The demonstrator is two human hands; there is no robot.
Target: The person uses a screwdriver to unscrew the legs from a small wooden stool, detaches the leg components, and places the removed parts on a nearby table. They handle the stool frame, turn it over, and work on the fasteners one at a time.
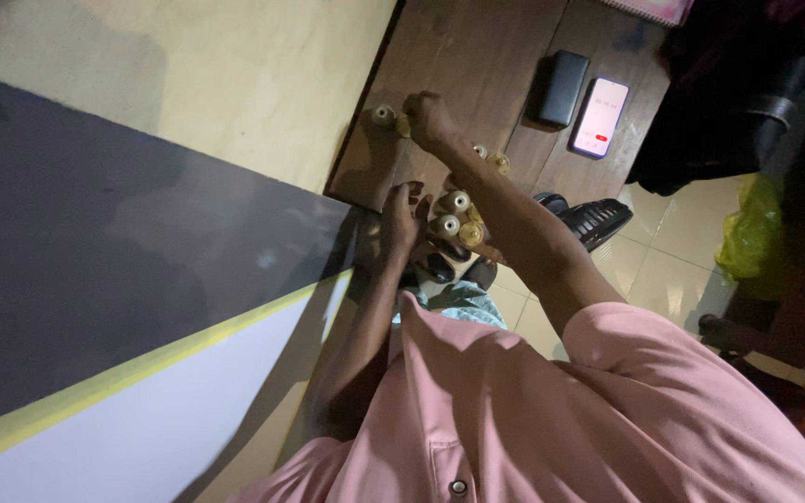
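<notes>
Reaching across the dark wooden desk (477, 65), the right hand (429, 119) is placed near the desk's edge that runs along the pale wall, with its fingers (412, 104) curled together around a small brass-coloured part (403, 127); whether that part is pinched or only touched cannot be told. Just beside this hand, a cream-topped spool (383, 114) stands upright on the desk. The left hand (399, 222) is laid at the desk edge nearest the person, fingers (413, 192) slightly spread and bent, resting on the wood with nothing visibly held. Between the two forearms a cluster of spools (457, 216) is gathered at that near edge, their round cream and gold tops facing up; two more small gold pieces (494, 161) lie just beyond the right forearm. Further along the desk, well apart from the hands, a black rectangular box (563, 88) and a lit phone (600, 117) lie side by side. A black chair part (598, 220) shows below the desk over the tiled floor (673, 242). A pink shirt (561, 410) fills the lower view.
</notes>
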